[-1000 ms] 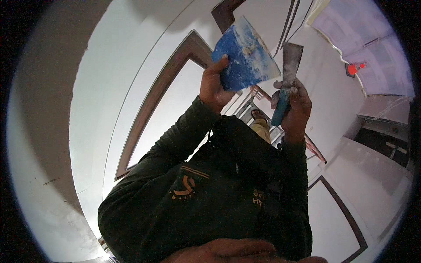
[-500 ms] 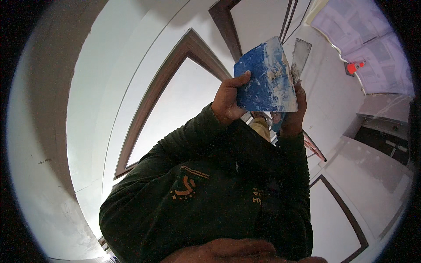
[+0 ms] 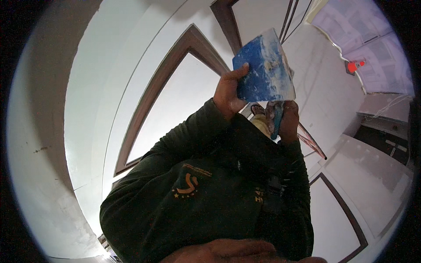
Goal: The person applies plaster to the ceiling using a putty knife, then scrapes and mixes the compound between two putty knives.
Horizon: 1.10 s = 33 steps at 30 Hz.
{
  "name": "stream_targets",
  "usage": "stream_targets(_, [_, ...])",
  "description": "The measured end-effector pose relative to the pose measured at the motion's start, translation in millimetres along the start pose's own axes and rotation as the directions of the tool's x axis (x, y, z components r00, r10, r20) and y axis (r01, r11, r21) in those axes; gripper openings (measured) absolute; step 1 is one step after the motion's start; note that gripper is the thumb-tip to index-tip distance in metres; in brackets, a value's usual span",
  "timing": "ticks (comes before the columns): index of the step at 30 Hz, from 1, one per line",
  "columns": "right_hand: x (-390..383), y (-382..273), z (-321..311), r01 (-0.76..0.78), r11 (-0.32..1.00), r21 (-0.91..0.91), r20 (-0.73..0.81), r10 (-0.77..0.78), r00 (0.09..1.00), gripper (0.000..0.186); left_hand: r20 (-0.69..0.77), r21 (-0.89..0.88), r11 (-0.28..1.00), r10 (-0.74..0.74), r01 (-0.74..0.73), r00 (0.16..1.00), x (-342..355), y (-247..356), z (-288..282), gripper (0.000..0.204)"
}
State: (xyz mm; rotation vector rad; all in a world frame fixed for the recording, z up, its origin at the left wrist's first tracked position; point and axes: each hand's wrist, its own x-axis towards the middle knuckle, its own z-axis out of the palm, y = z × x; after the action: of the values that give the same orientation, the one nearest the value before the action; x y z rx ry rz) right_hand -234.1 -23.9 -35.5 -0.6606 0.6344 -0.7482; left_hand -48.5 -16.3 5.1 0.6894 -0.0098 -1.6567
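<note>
My left hand [image 3: 227,93] grips a flat blue board [image 3: 258,72] by its left side, thumb on its face. White, dried-looking putty smears the board, mostly along its right half. Just below that board, my right hand [image 3: 287,120] is closed on the teal handle [image 3: 276,117] of a putty knife. The knife's blade is mostly hidden behind the board, and I cannot tell whether the two touch. Below my hands, a sandalled foot [image 3: 256,109] and a yellow trouser leg show past my dark sleeves and shirt.
Brown-framed door or window openings [image 3: 135,136] line the pale wall to the left and top. A pinkish metal frame [image 3: 313,147] stands beside my right forearm. An orange cone [image 3: 353,66] lies near a rippled pale sheet at upper right. A dark recess [image 3: 379,140] shows at far right.
The board has moved right, coming over the knife's blade, and rose slightly in the last half second. My right hand has dropped, so the blade that showed earlier is mostly covered.
</note>
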Motion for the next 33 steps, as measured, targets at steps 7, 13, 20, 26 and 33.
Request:
stream_targets(7, [-32,-29,-42,0.083,0.777,-0.624,-0.198,-0.260,0.945,0.031,0.097,0.305,0.926,0.201,-0.221,0.975,4,35,-3,0.045])
stream_targets(13, [-57,-91,-11,0.189,0.247,-0.950,0.106,-0.314,0.944,0.026,0.122,0.513,0.808,0.266,-0.290,0.956,0,50,0,0.044])
stream_targets(20, [-57,-95,-5,0.166,0.157,-0.974,0.118,-0.276,0.954,0.022,0.161,0.517,0.814,0.212,-0.265,0.964,-3,46,2,0.046])
stream_targets(26, [-47,-98,1,0.170,0.074,-0.983,0.147,-0.251,0.957,0.021,0.099,0.618,0.764,0.162,-0.188,0.982,-6,53,-4,0.048])
stream_targets(33, [-32,-101,1,0.162,0.092,-0.983,0.138,-0.223,0.965,0.021,0.146,0.657,0.724,0.152,-0.211,0.978,-2,51,-6,0.054])
